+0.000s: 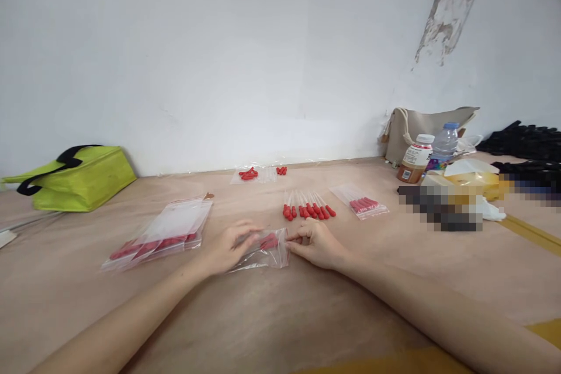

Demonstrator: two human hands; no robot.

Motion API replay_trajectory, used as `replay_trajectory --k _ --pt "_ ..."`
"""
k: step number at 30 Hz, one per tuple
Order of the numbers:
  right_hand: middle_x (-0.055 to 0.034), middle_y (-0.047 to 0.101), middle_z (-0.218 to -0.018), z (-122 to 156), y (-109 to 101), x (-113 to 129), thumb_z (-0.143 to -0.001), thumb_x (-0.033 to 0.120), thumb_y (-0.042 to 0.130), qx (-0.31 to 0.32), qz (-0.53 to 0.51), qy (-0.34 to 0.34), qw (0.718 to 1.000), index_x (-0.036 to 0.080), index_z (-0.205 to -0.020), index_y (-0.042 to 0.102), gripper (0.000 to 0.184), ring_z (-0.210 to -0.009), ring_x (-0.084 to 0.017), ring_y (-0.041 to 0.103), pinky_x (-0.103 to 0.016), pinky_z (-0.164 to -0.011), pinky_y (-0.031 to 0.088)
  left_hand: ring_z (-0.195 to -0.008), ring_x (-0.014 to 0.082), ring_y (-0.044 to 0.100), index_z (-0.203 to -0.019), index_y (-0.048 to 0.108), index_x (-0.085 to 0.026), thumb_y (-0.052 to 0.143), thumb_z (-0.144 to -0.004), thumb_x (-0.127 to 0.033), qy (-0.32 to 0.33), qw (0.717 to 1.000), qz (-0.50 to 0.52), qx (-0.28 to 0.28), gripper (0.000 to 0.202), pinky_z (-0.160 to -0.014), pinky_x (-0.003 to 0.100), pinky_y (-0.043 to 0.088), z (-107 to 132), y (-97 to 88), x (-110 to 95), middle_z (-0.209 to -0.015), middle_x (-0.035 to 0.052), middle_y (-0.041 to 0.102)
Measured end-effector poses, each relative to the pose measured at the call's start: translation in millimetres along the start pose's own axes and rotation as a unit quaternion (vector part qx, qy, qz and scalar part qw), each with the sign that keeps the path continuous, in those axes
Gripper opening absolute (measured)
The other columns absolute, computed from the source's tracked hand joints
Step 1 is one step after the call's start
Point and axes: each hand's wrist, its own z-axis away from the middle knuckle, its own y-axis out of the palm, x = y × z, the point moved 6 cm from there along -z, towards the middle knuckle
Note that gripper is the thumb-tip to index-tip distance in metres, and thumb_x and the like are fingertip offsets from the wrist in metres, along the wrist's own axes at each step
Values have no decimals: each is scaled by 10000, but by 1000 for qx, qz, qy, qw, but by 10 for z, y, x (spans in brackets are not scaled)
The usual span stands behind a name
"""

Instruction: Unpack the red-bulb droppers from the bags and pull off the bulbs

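Observation:
A clear zip-lock bag [278, 254] lies in front of me with red-bulbed droppers [269, 241] inside. My left hand [234, 245] is curled over the bag's left part, thumb and fingers on either side of it. At the open-looking right edge, my right hand [318, 243] pinches the plastic between thumb and fingers. Just beyond my right hand, several loose droppers [309, 210] with red bulbs and thin clear stems lie side by side, bulbs towards me. Whether the bag's seal is closed cannot be made out.
Left of my hands is a stack of filled bags [175, 225]. Another filled bag [360, 203] lies to the right; more red bulbs [248, 174] lie near the wall. A lime-green bag [83, 178] stands far left; bottles [416, 158] and a beige bag [429, 123] stand back right.

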Motion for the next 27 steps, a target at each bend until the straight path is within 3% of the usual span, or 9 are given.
replay_trajectory --k 3,7,10,13,17,22,27 --pt "7 639 -675 -16 86 18 -752 215 583 10 10 -3 1000 230 -800 694 122 -693 -127 531 -249 -706 390 -1156 191 454 -1237 471 -265 436 -858 -370 19 998 -46 31 395 -991 341 339 248 88 -22 -1271 26 498" --pt "-19 611 -758 32 156 30 -695 212 644 -3 9 35 999 217 -857 676 166 -761 -148 529 -252 -706 406 -1190 204 426 -1335 323 -271 479 -834 -395 28 995 -68 61 539 -1000 366 339 295 204 -11 -1336 36 429" --pt "-34 601 -884 68 161 71 -677 194 657 -10 -16 27 999 232 -974 642 300 -833 -151 531 -256 -756 413 -1193 202 424 -1346 303 -264 416 -867 -390 19 996 -62 63 508 -999 366 346 265 221 -2 -1335 37 433" --pt "-28 612 -931 65 168 99 -688 165 640 6 -30 1 1000 226 -984 626 303 -868 -151 531 -260 -796 400 -1213 185 403 -1358 273 -274 296 -915 -350 7 996 -50 69 450 -1018 369 321 256 222 6 -1346 19 419" --pt "-27 618 -916 28 212 40 -710 223 633 45 -10 20 999 214 -1025 592 318 -838 -160 524 -277 -760 400 -1234 193 374 -1360 264 -291 339 -901 -365 15 995 -59 81 471 -1032 382 298 256 232 -11 -1373 8 379" --pt "-35 590 -814 6 224 7 -643 318 691 57 12 62 996 176 -836 643 244 -792 -163 516 -272 -704 401 -1234 203 373 -1354 276 -298 423 -867 -385 25 994 -66 83 516 -1034 380 295 258 238 -24 -1373 10 379" --pt "23 574 -658 49 219 -8 -677 228 632 78 -112 87 987 166 -788 609 129 -589 -92 502 -203 -542 388 -1238 185 369 -1338 319 -290 322 -909 -348 24 994 -76 74 433 -1043 361 291 268 235 -3 -1374 -6 378"
